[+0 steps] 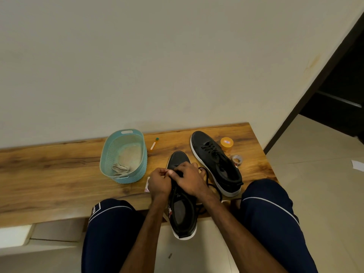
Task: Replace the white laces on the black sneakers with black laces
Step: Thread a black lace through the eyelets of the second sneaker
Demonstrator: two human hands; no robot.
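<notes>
Right, both hands are down on the near sneaker [183,211], which lies directly under the fingers, toe pointing away and heel hanging off the table [49,174] edge. The left hand [159,182] has its fingers curled, tips pinched together on what looks like the end of the black lace [207,175]. The right hand [189,180] has its fingers curled down, gripping the upper at the eyelet rows, right beside the left fingertips. A loop of lace trails out just right of the right knuckles.

The trick here, I reckon, is to keep that tip pinched short, feed it squarely through the eyelet, then pull both ends even before crossing.

The shoe has a black upper and a white sole, with a dark insole showing behind the wrists. Beyond the right fingers sits the other sneaker [214,160], already black-laced. Left of the left fingers, the white laces [120,169] lie in the blue basket [136,176].
</notes>
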